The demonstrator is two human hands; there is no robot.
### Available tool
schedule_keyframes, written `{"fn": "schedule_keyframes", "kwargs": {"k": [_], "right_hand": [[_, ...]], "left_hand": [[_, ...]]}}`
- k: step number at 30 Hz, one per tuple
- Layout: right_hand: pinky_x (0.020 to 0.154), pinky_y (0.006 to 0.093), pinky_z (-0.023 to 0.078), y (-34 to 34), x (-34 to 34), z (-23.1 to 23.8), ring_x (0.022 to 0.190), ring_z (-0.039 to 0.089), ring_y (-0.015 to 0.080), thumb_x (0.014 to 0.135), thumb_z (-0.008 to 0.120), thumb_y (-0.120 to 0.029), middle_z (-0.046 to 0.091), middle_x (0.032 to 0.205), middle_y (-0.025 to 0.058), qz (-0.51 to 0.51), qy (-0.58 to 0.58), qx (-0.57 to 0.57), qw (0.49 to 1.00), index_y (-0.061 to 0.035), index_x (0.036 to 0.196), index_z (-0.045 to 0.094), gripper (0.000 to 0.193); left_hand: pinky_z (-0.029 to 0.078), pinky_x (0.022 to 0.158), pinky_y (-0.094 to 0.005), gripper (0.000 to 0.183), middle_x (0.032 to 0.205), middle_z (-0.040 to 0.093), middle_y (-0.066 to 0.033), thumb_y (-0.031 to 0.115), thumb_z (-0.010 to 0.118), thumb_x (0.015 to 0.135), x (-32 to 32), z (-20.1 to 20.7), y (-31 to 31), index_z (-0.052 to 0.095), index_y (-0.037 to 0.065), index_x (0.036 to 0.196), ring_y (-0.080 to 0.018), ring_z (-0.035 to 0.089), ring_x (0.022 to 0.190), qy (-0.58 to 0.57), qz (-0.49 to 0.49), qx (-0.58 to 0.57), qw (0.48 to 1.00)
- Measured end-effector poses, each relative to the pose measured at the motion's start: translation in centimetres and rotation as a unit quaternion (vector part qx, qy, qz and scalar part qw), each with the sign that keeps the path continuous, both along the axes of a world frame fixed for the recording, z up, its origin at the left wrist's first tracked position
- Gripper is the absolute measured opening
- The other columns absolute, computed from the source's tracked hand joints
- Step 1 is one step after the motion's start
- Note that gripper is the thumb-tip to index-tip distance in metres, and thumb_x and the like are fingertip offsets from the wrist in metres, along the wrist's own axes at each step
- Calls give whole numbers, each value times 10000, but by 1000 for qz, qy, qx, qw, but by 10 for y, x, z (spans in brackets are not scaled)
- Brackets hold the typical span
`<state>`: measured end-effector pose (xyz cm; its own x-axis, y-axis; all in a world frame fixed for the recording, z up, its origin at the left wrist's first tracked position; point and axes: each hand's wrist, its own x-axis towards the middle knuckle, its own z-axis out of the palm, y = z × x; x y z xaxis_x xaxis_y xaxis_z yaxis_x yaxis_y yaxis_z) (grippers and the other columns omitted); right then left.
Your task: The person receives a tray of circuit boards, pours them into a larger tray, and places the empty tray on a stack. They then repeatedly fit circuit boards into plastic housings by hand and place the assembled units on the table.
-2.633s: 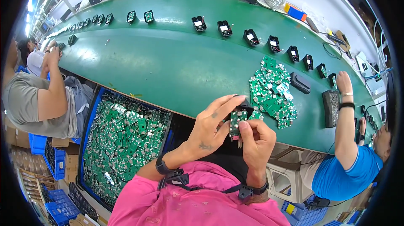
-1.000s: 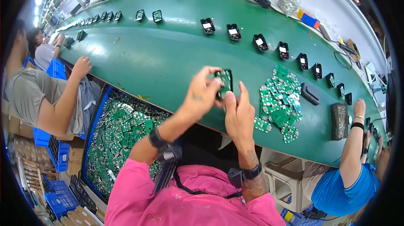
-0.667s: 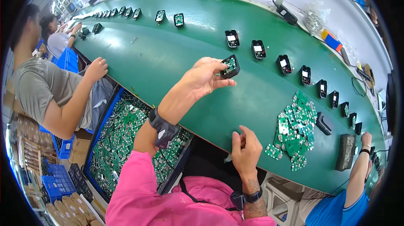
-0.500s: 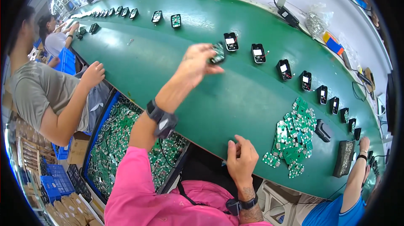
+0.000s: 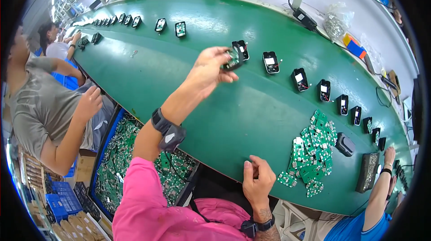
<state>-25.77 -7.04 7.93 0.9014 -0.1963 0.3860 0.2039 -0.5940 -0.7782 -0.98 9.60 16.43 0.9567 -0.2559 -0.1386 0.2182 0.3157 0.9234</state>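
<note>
My left hand [image 5: 207, 71] is stretched out over the green table. Its fingers grip a small black casing with a green circuit board [image 5: 232, 59] in it, held in the air. Just behind it stands a black casing [image 5: 243, 48] with a white piece inside, partly hidden by the held one. My right hand [image 5: 259, 179] hovers at the table's near edge with fingers loosely bent and thumb apart. Nothing shows in it. To its right lies a heap of green circuit boards [image 5: 310, 151], with a dark rounded shell [image 5: 345, 144] beside it.
A spaced row of black casings [image 5: 271, 62] curves across the table [image 5: 233, 119]. Below the near edge, a blue-rimmed bin of boards [image 5: 121, 160] stands by my left arm. Co-workers sit at left [image 5: 58, 106] and right [image 5: 381, 191]. A dark block [image 5: 367, 172] lies near the right one.
The whole view has shifted slightly. My left hand still holds the casing, which now overlaps the standing one behind it. The left co-worker's raised hand has come down a little. My right hand stays by the edge.
</note>
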Motion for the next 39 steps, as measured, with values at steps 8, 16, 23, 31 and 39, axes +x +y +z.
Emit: {"fn": "schedule_keyframes", "kwargs": {"k": [8,16,23,31,39], "right_hand": [[518,316,449,15,-4,2,554,565,198,890,695,-70,601,704,90,26,-30,-20,999,-1,974,663,114],[547,379,463,-19,-46,21,591,571,276,817,725,-18,610,713,101,-7,-117,-90,989,7,1011,679,201],[630,376,432,-64,-100,9,787,521,255,828,788,-225,512,880,95,-206,105,-271,934,-21,1291,637,528],[625,400,449,-72,-117,2,739,552,259,850,763,-167,551,867,109,-236,63,-164,956,-14,1300,623,495],[687,411,459,-61,-110,-3,812,574,285,825,761,-92,558,857,106,-175,47,-221,958,-25,1138,673,332]], "left_hand": [[535,739,-517,290,940,687,-247,122,517,943,163,-105,69,592,7,1198,-436,671,789,-287,266,471,791],[452,1035,-441,625,1338,593,-241,304,674,888,137,-80,47,497,21,1417,-389,569,1237,-450,254,552,655],[450,1030,-407,799,1381,545,-249,381,800,761,98,-73,-18,510,-42,1374,-373,575,1210,-497,87,557,659],[503,931,-369,648,1145,663,-201,200,852,652,-27,-34,-47,600,-26,1205,-334,663,1032,-467,-60,394,789],[573,836,-388,848,1389,556,-149,257,893,652,-164,-58,-53,503,90,1387,-308,670,1043,-530,-187,431,706]]}}
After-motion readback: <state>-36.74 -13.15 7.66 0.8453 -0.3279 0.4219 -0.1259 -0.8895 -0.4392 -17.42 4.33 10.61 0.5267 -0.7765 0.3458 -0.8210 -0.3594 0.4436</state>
